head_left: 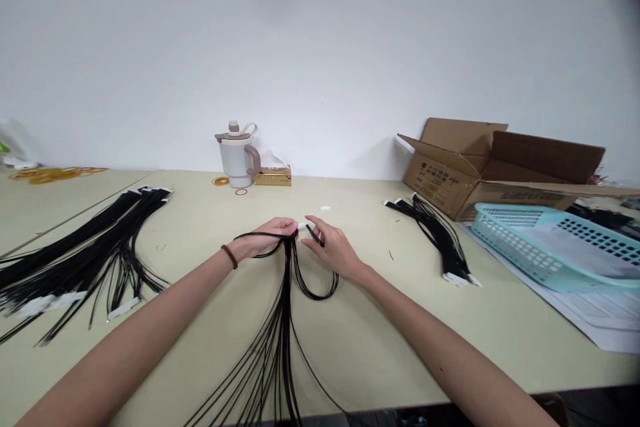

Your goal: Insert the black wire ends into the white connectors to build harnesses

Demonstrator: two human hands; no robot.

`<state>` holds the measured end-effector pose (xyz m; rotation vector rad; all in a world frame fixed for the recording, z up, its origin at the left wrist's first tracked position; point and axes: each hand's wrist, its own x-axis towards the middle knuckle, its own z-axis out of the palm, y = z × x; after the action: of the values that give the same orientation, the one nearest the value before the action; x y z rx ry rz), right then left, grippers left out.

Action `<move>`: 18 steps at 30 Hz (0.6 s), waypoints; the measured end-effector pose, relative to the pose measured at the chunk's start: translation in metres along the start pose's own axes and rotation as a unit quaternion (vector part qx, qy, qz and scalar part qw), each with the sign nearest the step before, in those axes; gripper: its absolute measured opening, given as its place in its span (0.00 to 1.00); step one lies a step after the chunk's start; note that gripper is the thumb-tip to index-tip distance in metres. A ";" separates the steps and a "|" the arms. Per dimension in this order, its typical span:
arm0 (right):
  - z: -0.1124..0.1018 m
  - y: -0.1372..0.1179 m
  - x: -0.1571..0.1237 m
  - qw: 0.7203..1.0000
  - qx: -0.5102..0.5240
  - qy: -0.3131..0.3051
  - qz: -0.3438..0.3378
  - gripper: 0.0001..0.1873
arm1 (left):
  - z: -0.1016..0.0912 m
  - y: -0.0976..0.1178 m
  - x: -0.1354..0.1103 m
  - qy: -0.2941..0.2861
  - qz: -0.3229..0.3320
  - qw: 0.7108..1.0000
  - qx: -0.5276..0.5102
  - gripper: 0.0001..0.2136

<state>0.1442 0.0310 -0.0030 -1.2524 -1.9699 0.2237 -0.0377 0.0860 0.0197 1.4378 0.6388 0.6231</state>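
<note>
My left hand [270, 235], with a brown band at the wrist, is closed on a bundle of black wires [287, 293] just below a small white connector [302, 225]. The wires hang down and fan out towards the table's front edge, and one group curls in a loop to the right. Beside the connector, my right hand [334, 250] pinches a black wire [315, 236], its thumb and fingers close to the white piece. Whether the wire's tip touches the connector I cannot make out.
Several wire harnesses [95, 247] lie at the left, and a smaller bunch [435, 233] at the right. Behind stand a tumbler [237, 161] and a gold box [273, 177]. An open cardboard box [445, 180] and a turquoise basket [530, 260] on paper occupy the right.
</note>
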 end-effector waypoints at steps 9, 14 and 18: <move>-0.032 0.032 0.009 0.980 0.116 0.037 0.157 0.16 | -0.017 -0.001 -0.004 0.091 -0.015 0.980 -0.174 0.04; -0.025 0.045 0.013 0.942 0.225 0.130 0.210 0.18 | -0.001 -0.003 -0.007 0.013 -0.046 0.970 -0.240 0.06; -0.021 0.046 0.019 0.922 0.298 0.171 0.178 0.21 | 0.011 -0.005 -0.009 -0.059 -0.079 0.968 -0.232 0.07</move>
<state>0.1866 0.0645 -0.0022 -1.1296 -1.2279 0.6821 -0.0359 0.0715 0.0151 0.9670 0.4679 0.5143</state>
